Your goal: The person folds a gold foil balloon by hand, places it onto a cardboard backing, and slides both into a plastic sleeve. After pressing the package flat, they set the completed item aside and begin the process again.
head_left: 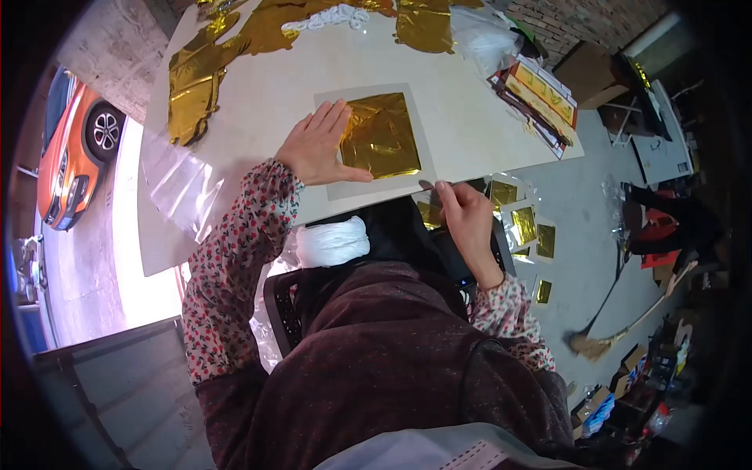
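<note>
A square of shiny gold foil (385, 139) lies on a thin greyish sheet (427, 153) near the front edge of the table. My left hand (313, 149) rests flat with fingers stretched out, its fingertips and thumb touching the foil's left side and lower edge. At the table edge, just below the foil's lower right corner, is my right hand (466, 219). Its thumb and forefinger are pinched together beside the greyish sheet's corner; whatever they hold, if anything, is too small to tell. A white bundle (333, 241) sits on my lap.
Larger gold foil pieces (192, 94) and a white twisted strand (327, 17) lie along the table's far side. Printed packaging (540, 98) is at the right corner. Several gold squares (523, 225) and a broom (595, 345) are on the floor. An orange car (70, 149) stands outside, left.
</note>
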A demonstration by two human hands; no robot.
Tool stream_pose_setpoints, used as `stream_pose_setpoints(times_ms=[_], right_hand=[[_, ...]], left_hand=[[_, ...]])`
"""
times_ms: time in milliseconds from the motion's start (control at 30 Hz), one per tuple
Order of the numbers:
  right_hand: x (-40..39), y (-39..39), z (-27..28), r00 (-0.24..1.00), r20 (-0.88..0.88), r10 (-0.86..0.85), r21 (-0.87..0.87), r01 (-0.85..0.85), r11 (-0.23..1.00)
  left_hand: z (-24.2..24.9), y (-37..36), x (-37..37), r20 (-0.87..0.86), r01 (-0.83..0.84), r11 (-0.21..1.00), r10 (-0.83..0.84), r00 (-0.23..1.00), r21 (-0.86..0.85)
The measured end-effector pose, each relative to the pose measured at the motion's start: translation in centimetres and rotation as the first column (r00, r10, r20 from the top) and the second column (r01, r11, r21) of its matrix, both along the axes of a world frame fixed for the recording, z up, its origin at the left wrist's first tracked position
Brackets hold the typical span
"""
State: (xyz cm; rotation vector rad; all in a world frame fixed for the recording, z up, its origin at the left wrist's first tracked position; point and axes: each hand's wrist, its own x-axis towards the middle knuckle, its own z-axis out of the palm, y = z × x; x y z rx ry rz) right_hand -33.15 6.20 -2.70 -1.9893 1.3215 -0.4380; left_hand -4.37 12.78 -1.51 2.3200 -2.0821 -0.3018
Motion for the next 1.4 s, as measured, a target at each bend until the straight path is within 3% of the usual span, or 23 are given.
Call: stream_pose_setpoints(times_ms=[33, 67, 100, 133, 267, 367, 467, 567, 600, 633, 667, 700, 733, 767, 833, 933, 1167, 1200, 1267, 1400], right_hand=[[0.0, -0.2, -0.2, 0.995, 0.010, 0.097, -0.313, -0.089, 0.946], [-0.1, -0.5, -0.9, 0.982, -0.016, 0.189, -0.588, -0.162, 0.792], [-0.3, -0.3, -1.1, 0.961, -0.072, 0.266, -0.800, -0.215, 0.560], [-0.3, 0.4, -1.2, 0.948, -0.096, 0.303, -0.705, -0.280, 0.651], [0.1, 1.6, -1.2, 0.934, -0.254, 0.250, -0.704, -0.356, 0.614], [-0.1, 1.9, -1.0, 0.940, -0.228, 0.254, -0.668, -0.341, 0.661], [-0.8, 2.8, -1.7, 0.936, -0.223, 0.271, -0.720, -0.345, 0.601], [-2.3, 4.7, -3.2, 0.876, -0.178, 0.448, -0.646, -0.447, 0.619], [-2.5, 5.1, -3.1, 0.875, -0.060, 0.480, -0.679, -0.388, 0.623], [-2.5, 4.7, -3.4, 0.908, 0.201, 0.368, -0.456, -0.245, 0.855], [-2.5, 4.0, -3.9, 0.899, 0.403, 0.172, -0.148, -0.122, 0.981], [-2.5, 3.5, -4.7, 0.849, 0.521, -0.085, 0.197, -0.023, 0.980], [-1.7, 2.2, -5.4, 0.754, 0.641, -0.145, 0.340, -0.109, 0.934], [-1.3, 1.8, -5.4, 0.740, 0.626, -0.246, 0.524, -0.166, 0.835], [-0.4, 1.0, -5.8, 0.681, 0.707, -0.190, 0.520, -0.318, 0.793], [-0.7, 2.1, -5.4, 0.746, 0.646, -0.163, 0.489, -0.240, 0.838], [-1.8, 2.1, -4.1, 0.690, 0.661, -0.296, 0.662, -0.350, 0.663], [0.5, 2.1, -1.8, 0.656, 0.606, -0.450, 0.722, -0.216, 0.657], [1.4, -0.3, -5.5, 0.696, 0.585, -0.417, 0.737, -0.242, 0.631], [2.8, 1.1, -4.0, 0.673, 0.605, -0.426, 0.703, -0.201, 0.682]], left_hand=[[0.2, -0.1, 0.1, 0.005, -0.002, 1.000, 0.002, 1.000, 0.000], [0.2, -0.2, 0.1, 0.005, -0.005, 1.000, 0.005, 1.000, 0.005], [0.1, -0.1, 0.1, 0.002, -0.005, 1.000, 0.005, 1.000, 0.017], [-0.1, -0.1, 0.1, 0.007, 0.001, 1.000, -0.001, 1.000, 0.008], [-0.7, -0.3, 0.7, 0.000, 0.026, 1.000, -0.026, 1.000, -0.010], [-0.9, 0.0, 0.6, -0.016, 0.062, 0.997, -0.063, 0.998, -0.056], [-1.3, 0.8, 0.7, -0.052, 0.134, 0.981, -0.143, 0.988, -0.142], [-2.5, 1.1, 0.8, -0.087, 0.229, 0.924, -0.267, 0.960, -0.307], [-2.5, 1.3, 0.7, -0.098, 0.249, 0.908, -0.297, 0.950, -0.338], [-2.4, 1.4, 0.7, -0.108, 0.261, 0.891, -0.321, 0.941, -0.370], [-2.4, 1.4, 0.6, -0.111, 0.257, 0.886, -0.321, 0.941, -0.385], [-2.4, 1.5, 0.4, -0.110, 0.253, 0.889, -0.316, 0.942, -0.383], [-2.2, 1.4, 0.3, -0.104, 0.256, 0.888, -0.316, 0.943, -0.382], [-2.1, 1.4, 0.4, -0.097, 0.261, 0.886, -0.319, 0.943, -0.384], [-2.2, 1.4, 0.4, -0.098, 0.254, 0.894, -0.310, 0.946, -0.370], [-1.4, 1.9, -0.2, -0.112, 0.250, 0.906, -0.303, 0.946, -0.341], [-1.5, 3.6, -1.9, -0.114, 0.280, 0.903, -0.331, 0.937, -0.326], [-1.4, 3.5, -1.9, -0.096, 0.283, 0.902, -0.329, 0.939, -0.325], [-1.3, 3.3, -1.8, -0.136, 0.286, 0.908, -0.339, 0.931, -0.307], [-1.6, 3.5, -1.5, -0.154, 0.300, 0.907, -0.355, 0.922, -0.294]])
